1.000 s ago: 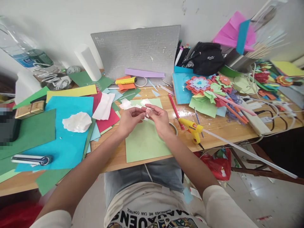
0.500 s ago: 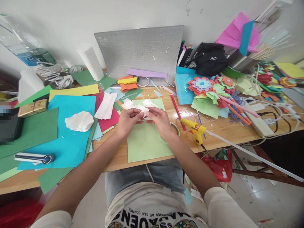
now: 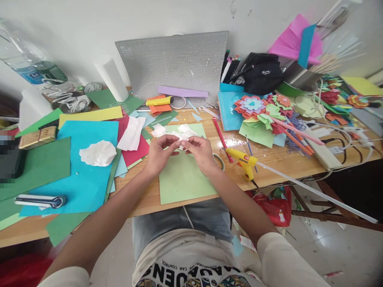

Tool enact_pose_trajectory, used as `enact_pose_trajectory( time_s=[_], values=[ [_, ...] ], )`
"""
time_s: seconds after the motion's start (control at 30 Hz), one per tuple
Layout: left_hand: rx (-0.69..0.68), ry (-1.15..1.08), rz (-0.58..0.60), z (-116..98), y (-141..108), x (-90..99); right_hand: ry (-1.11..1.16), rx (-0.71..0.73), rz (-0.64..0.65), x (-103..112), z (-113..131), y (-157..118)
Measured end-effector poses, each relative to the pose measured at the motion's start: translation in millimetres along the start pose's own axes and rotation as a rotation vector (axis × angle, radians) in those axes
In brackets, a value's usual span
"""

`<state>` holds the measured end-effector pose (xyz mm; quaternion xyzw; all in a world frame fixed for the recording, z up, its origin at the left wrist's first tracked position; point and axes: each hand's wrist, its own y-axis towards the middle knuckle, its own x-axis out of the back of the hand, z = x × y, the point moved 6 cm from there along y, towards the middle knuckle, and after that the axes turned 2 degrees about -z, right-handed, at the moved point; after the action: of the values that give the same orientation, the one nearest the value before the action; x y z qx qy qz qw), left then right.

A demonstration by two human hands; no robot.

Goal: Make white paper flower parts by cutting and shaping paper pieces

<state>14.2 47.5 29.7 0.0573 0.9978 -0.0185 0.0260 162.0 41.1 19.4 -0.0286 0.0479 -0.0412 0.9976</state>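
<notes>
The wooden table (image 3: 146, 193) stands against a pale wall (image 3: 179, 16), and a grey cutting mat (image 3: 170, 63) leans upright there. On the left side lie many coloured papers, with a crumpled white sheet (image 3: 98, 153) on top of a blue sheet (image 3: 89, 179). On the right side are paper flowers (image 3: 251, 104), a yellow glue gun (image 3: 243, 159) and a red pen (image 3: 221, 137). Below the table edge, a red bag (image 3: 277, 207) is on the tiled floor. The small white piece (image 3: 182, 136) is between the two hands, above the light green sheet (image 3: 185, 179), and the fingers cover much of it, so I cannot tell its exact form. The left hand (image 3: 161, 154) and the right hand (image 3: 202, 154) both pinch it with thumb and fingers, their tips close together. A tape roll (image 3: 220, 161) is partly hidden behind the right wrist, and a dark object (image 3: 10, 155) is blurred and cut off at the left edge. Compared with half a second earlier, the fingertips are nearer to each other, and less of the white piece shows.
</notes>
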Motion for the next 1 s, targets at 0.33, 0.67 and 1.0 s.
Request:
enact_pose_trajectory(
  time_s=[0.33, 0.67, 1.0],
  values=[
    [0.018, -0.091, -0.060, 4.3, 2.0, 5.2, 0.020, -0.022, 0.017, -1.4, -1.0, 0.2],
    [-0.088, -0.178, -0.087, -5.9, 0.6, 6.0, 0.262, -0.186, -0.012, 2.9, -12.1, 3.1],
    [0.201, -0.172, -0.060, 11.2, 5.4, 4.2, 0.106, -0.098, 0.040, -2.4, -5.8, -0.5]
  ],
)
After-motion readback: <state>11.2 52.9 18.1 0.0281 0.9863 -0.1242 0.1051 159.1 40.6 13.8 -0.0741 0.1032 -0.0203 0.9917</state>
